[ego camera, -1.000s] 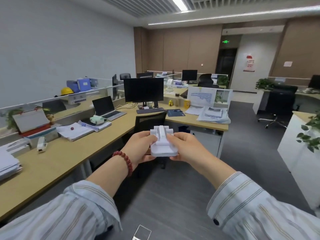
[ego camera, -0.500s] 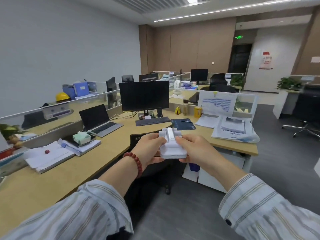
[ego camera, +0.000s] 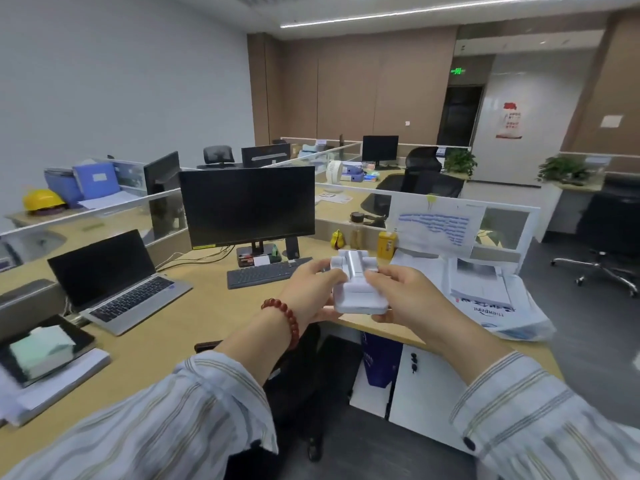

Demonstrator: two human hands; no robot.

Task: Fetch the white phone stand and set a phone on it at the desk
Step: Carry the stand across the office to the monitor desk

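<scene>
1. Fetched already: white phone stand [ego camera: 356, 287] pinched between left hand [ego camera: 313, 292] and right hand [ego camera: 403, 296], held in the air above the near edge of the surface [ego camera: 207, 317].
2. Left to do: setting it down, placing a phone; no phone visible.
3. Versus earlier: closer to the surface, monitor [ego camera: 247, 206] looming larger, grip unchanged.
</scene>
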